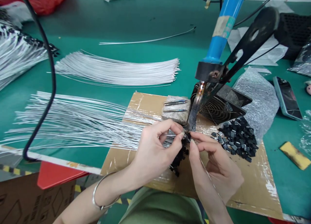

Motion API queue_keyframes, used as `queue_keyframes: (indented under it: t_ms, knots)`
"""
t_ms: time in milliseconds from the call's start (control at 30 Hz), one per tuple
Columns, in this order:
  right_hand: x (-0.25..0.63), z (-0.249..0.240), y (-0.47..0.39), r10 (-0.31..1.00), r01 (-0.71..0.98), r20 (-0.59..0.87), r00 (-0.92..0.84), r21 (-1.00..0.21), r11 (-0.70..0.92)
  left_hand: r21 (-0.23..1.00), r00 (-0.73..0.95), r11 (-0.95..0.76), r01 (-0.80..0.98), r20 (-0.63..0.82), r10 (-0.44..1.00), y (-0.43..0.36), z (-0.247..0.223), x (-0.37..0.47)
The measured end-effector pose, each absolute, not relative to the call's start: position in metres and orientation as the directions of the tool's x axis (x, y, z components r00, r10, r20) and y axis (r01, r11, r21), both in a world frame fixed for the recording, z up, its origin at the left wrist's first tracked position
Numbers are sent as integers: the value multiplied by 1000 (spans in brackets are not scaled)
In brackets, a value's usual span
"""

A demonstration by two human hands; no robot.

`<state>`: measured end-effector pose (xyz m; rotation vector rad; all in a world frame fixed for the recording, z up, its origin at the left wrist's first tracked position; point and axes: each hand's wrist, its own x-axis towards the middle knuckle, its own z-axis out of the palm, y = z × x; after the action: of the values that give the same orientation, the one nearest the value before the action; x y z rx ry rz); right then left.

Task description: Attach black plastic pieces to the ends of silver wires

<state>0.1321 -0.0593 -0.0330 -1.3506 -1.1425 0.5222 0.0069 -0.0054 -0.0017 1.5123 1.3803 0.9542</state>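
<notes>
Just under the dark tip of a soldering iron [193,115] with a blue handle, my two hands meet. My left hand [157,146] is pinched at the tip; the small piece between its fingertips is too small to make out. My right hand [211,162] pinches a thin wire [206,173] that trails down over the palm. Left of the hands, loose white cables [80,120] fan out, their right ends running beneath my left hand. Dark connector pieces [178,159] lie below the fingertips. Behind my left hand stands a grey block [176,110] with metal rods on it.
A black fan [218,104] and a pile of small black parts [239,136] sit to the right, near a phone [288,97] and a yellow sponge [295,155]. Another white cable bundle [116,68] lies behind. A black cord [50,71] hangs at left. Cardboard [257,182] lies beneath.
</notes>
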Motion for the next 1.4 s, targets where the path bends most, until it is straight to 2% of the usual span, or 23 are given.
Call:
queue_keyframes:
  t_ms: [1400]
  knots:
    - [130,-35,-56,827,329,381,413,-909,254,922,112,-80,378,40,993,-7,-3,8]
